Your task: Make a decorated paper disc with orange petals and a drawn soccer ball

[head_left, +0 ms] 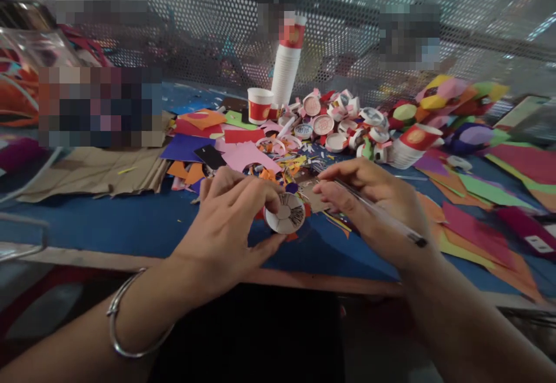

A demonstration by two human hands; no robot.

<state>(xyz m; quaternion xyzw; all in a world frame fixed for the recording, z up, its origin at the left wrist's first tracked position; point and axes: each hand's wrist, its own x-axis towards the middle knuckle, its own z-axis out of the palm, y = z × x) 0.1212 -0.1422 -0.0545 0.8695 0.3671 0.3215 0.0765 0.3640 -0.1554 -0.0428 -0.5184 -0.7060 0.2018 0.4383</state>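
Note:
Between the thumb and fingers of my left hand (237, 221) is a small round white paper piece (284, 213), like a cut paper-cup bottom, with a ring and black pen strokes on its face. Bits of red and orange show at its edge. My right hand (373, 203) grips a clear-barrelled pen (382, 215); its dark end points toward my wrist, and its tip is near the round piece, apparently not touching it. Beneath both hands lie paper scraps (291, 168) on the blue table (143, 229).
Behind the scraps stand a paper cup (259, 105) and a tall cup stack (286, 67). Many decorated cup pieces (324, 123) are heaped beside another tilted cup stack (412, 145). Coloured paper sheets (478, 235) lie to the right, brown cardboard (99, 171) to the left. A perforated metal screen (195, 29) rises behind.

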